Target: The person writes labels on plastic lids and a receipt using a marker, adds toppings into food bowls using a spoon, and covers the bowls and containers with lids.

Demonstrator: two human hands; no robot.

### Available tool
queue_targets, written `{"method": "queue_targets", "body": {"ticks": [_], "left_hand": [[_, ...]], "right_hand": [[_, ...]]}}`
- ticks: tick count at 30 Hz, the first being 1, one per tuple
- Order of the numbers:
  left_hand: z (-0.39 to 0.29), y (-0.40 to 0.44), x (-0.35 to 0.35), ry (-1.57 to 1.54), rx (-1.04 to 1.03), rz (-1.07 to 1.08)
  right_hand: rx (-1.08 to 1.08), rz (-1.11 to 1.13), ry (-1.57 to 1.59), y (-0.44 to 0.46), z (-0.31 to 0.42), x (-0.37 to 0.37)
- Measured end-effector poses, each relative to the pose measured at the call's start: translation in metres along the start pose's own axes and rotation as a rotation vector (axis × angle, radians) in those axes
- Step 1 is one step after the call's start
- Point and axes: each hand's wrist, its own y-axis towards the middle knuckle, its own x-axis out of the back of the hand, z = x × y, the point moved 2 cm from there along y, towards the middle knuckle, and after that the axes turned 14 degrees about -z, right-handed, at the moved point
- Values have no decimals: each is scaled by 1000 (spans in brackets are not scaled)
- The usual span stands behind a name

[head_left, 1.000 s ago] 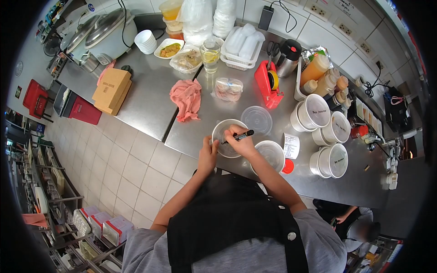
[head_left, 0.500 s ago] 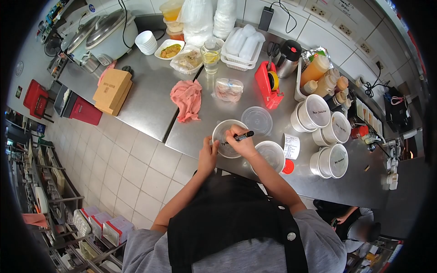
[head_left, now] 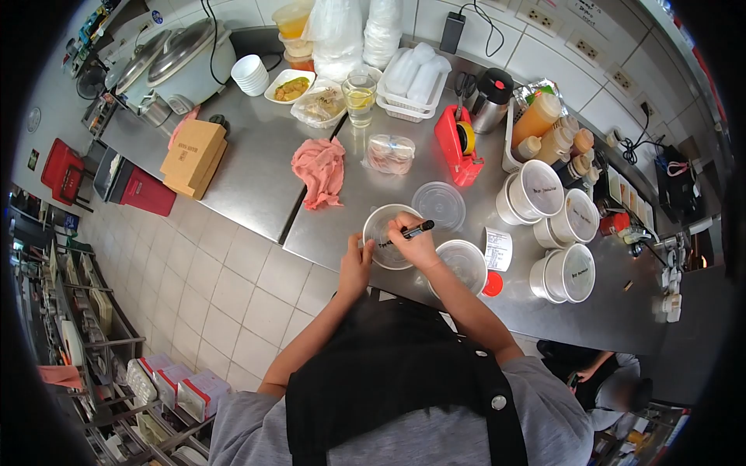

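A black marker (head_left: pixel 420 230) is gripped in my right hand (head_left: pixel 413 244), its tip down on the clear lid of a white round tub (head_left: pixel 378 220). Dark handwriting shows on that lid, partly covered by my fingers. My left hand (head_left: pixel 357 262) holds the tub's near left rim, thumb and fingers against its edge. Just right of my right wrist stands a second lidded white tub (head_left: pixel 466 264), partly hidden by my forearm. Behind the written tub lies a loose clear lid (head_left: pixel 439 206). A printed receipt (head_left: pixel 498 249) and a red cap (head_left: pixel 493 284) are beside the second tub.
Stacked white tubs with written lids (head_left: pixel 575 273) stand to the right, near sauce bottles (head_left: pixel 538 116). A red tape dispenser (head_left: pixel 457 147), a wrapped bundle (head_left: pixel 389 154) and a pink cloth (head_left: pixel 318 172) lie behind. Another person (head_left: pixel 594 377) is at lower right.
My right hand has shifted very slightly right with the marker, and more of the lettering on the lid shows. My left hand stays at the rim.
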Motion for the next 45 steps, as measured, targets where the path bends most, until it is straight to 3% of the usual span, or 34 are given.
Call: {"method": "queue_targets", "body": {"ticks": [18, 21, 29, 45], "left_hand": [[3, 0, -1, 2, 16, 9], [0, -1, -1, -13, 9, -3], [-2, -1, 1, -21, 11, 18], [-1, 0, 1, -16, 9, 12]], "right_hand": [[19, -11, -68, 1, 1, 2], [14, -55, 56, 1, 1, 3], [97, -15, -76, 1, 0, 2], [25, -72, 9, 2, 6, 3]]}}
